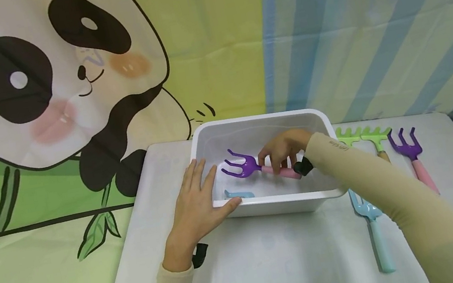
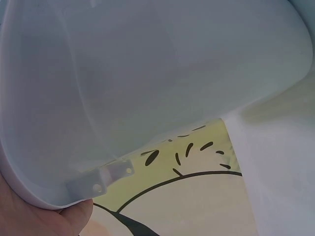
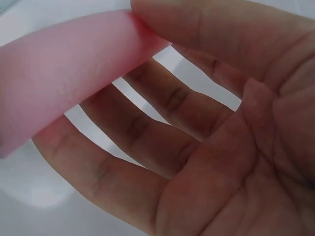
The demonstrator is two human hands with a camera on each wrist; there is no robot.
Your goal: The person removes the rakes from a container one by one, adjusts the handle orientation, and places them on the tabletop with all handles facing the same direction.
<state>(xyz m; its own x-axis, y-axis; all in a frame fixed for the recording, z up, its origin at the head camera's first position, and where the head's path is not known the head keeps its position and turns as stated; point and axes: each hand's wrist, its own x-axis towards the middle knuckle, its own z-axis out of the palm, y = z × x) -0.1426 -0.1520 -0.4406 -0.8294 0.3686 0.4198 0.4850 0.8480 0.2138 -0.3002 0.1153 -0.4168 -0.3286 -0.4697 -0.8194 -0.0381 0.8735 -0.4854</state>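
A small purple hand fork [image 1: 245, 166] with a pink handle lies slantwise inside the white plastic bin [image 1: 283, 202], its tines toward the left wall. My right hand [image 1: 280, 151] reaches into the bin and pinches the handle; in the right wrist view, the pink handle [image 3: 74, 69] sits between thumb and fingertips. At the bin's front left corner rests my left hand [image 1: 197, 205], fingers spread over the left rim and thumb along the front rim. Below the fork, a light blue piece [image 1: 239, 194] shows on the bin floor, partly hidden by the front wall.
Right of the bin lie green rake heads [image 1: 364, 135], another purple fork [image 1: 410, 152] with a pink handle, and a light blue fork [image 1: 372, 222]. My right forearm covers part of these tools. A printed panda curtain [image 1: 211, 53] hangs behind the white table [image 1: 271, 265].
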